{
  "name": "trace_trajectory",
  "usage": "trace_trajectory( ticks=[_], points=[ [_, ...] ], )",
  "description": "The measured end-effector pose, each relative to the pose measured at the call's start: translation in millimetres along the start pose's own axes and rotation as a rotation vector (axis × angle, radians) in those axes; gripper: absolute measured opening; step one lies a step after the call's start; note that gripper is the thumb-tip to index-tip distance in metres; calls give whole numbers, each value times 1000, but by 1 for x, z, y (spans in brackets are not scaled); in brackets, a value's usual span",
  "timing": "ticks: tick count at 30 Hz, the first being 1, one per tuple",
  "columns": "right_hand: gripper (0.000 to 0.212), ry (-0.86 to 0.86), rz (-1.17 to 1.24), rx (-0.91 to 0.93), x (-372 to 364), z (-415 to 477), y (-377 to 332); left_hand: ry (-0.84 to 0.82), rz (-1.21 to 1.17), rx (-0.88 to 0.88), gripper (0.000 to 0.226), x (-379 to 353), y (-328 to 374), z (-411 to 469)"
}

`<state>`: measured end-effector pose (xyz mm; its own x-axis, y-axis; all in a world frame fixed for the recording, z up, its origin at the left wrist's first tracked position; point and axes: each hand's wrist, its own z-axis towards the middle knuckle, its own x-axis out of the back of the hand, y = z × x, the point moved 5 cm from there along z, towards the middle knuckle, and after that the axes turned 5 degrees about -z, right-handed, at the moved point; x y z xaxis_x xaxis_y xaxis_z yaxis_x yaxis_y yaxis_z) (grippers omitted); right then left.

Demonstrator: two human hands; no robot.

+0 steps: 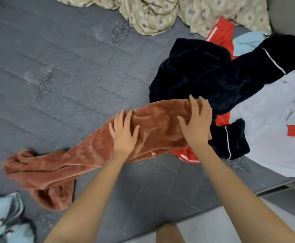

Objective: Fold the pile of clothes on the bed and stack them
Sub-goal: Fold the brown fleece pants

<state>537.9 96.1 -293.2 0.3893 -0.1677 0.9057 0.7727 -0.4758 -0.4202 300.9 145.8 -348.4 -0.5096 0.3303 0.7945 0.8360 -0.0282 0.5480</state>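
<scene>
Status: rust-brown fleece trousers [94,151] laid lengthwise on grey quilted mattress [55,67], waist toward 2 o'clock, cuffs bunched toward 8 o'clock. Left hand [123,132] flat on mid-leg section, fingers spread, palm down, gripping nothing. Right hand [196,120] flat on waist end, fingers likewise spread, pressing rather than pinching. Hands apart, both in contact with same garment.

Unfolded pile at 3 o'clock: dark navy fleece garment [204,74] on top, red garment [220,35] and white garment [269,120] beneath. Trouser waist overlaps pile edge, touching navy fleece. Patterned beige bedding [160,13] at 12 o'clock. Light blue printed cloth [4,218] at 7 o'clock, blurred; folded or not, cannot tell.

Judged step: smoothing before first fold.

Hazards:
- Waist end resting on pile. Folding from here likely to drag navy fleece or red fabric along, or trap it inside fold.
- Cuffs crumpled and partly turned under at 8 o'clock. Folding without straightening likely to yield lumpy, uneven bundle and unstable stack.
- Plush fabric likely to slide under flat palms; layers may shift out of alignment during smoothing.
</scene>
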Motion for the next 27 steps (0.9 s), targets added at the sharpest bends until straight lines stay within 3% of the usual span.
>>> trace_trajectory(
  ticks=[3, 6, 15, 21, 27],
  points=[
    [66, -94, -44, 210, -25, -22, -46, 0, -1, 98, 58, 17, -46, -20],
    [66, -228, -13, 283, -57, -46, -86, 9, 3, 109, 58, 36, -83, -37],
    [75, -353, -30, 377, -144, -138, -208, 119, 64, 84, 57, 121, -213, -83],
    [76, -412, -74, 404, -192, -185, -262, 226, -40, 270, 47, 170, -309, -102],
    [84, -421, -63, 454, -221, -212, -307, 41, -219, 251, 40, 185, -376, -110]
  ],
)
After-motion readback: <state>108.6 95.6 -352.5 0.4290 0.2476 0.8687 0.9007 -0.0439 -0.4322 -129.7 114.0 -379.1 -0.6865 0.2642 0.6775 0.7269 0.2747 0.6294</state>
